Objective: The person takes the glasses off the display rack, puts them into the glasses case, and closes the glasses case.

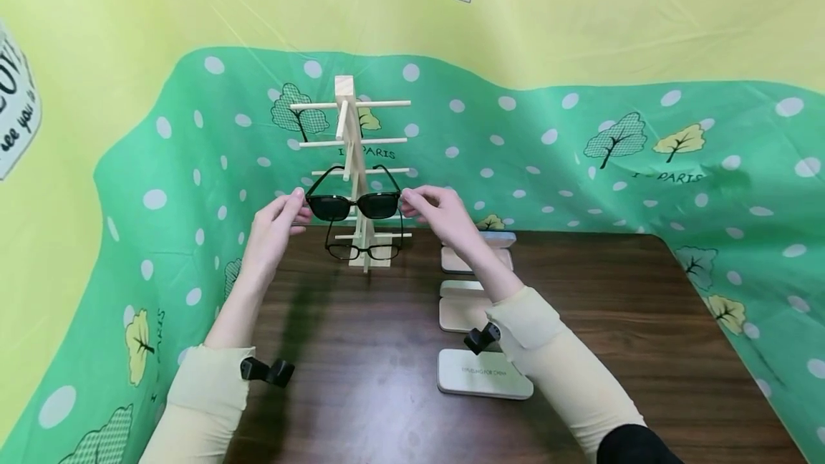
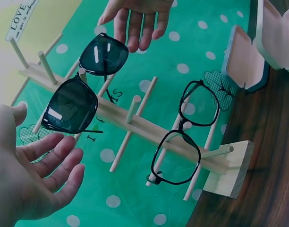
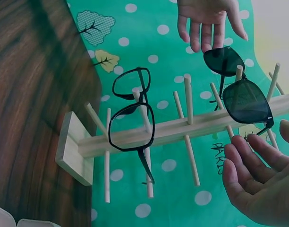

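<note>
Black sunglasses point(image 1: 330, 208) sit with their bridge over a front peg of a pale wooden rack point(image 1: 344, 88), arms pointing back. At their left side is my left hand point(image 1: 273, 224), and at their right side my right hand point(image 1: 445, 213). In the wrist views the fingers of the left hand point(image 2: 45, 175) and right hand point(image 3: 260, 175) are spread and relaxed close beside the frame; neither visibly grips it. Whether a fingertip still touches it I cannot tell. Lower on the rack hang black-rimmed clear eyeglasses point(image 3: 131, 126).
The rack stands at the back of a dark wooden table point(image 1: 361, 349). To its right lie three glasses cases: a closed white one point(image 1: 486, 374) in front, an open one point(image 1: 457, 313) behind it, and an open bluish one point(image 1: 499, 239) farthest back. A green-and-yellow cloth point(image 1: 515, 113) hangs behind.
</note>
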A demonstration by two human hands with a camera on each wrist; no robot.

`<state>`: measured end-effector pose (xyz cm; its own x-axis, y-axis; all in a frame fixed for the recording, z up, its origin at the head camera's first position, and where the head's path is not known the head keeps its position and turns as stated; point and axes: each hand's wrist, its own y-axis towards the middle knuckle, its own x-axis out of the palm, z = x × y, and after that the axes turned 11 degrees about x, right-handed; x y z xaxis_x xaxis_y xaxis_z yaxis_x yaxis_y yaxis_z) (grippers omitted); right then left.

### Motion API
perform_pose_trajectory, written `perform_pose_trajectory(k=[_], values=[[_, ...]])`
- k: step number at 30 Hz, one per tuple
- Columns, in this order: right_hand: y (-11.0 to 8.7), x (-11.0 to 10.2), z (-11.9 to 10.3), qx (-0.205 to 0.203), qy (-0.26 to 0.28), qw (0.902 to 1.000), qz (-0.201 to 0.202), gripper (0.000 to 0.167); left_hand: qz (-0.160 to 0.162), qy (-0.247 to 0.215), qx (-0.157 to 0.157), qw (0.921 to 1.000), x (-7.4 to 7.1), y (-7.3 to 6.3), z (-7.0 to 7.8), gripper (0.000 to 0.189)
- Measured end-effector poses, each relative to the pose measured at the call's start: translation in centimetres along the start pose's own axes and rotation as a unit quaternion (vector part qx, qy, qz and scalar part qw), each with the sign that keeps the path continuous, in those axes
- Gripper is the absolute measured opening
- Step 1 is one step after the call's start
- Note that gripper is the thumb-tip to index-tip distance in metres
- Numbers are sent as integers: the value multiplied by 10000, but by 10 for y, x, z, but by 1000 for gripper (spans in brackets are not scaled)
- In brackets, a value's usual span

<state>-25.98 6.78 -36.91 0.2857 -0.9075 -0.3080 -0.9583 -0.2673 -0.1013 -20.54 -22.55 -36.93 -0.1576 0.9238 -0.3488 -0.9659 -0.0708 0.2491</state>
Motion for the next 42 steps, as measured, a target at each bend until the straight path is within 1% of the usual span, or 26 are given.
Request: perform_pose_trajectory(k=[5,10,16,23,27,33,38,42], values=[[3,4,-1,69,-1,10000,-42,40,-126,-232,-113,9996,1,5,-1,70],[4,9,-3,103,19,9999,37,39,-141,-243,-111,9995,1,6,-1,65],[3,13,-5,141,18,9999,80,38,-69,-210,-53,9997,3,7,1,64],[0,14,-7,76,44,9999,134,35,46,-173,-39,9998,5,8,2,60],[-2,13,-9,30,54,9999,136,34,143,-203,-4,9997,5,4,4,55],[-7,12,-10,-53,81,9997,207,33,338,-305,125,9989,7,-6,9,52],[-13,11,-10,-154,110,9996,188,37,550,-313,238,9977,10,-16,12,49],[-19,10,-10,-196,138,9995,196,39,622,-300,277,9972,12,-25,15,46]])
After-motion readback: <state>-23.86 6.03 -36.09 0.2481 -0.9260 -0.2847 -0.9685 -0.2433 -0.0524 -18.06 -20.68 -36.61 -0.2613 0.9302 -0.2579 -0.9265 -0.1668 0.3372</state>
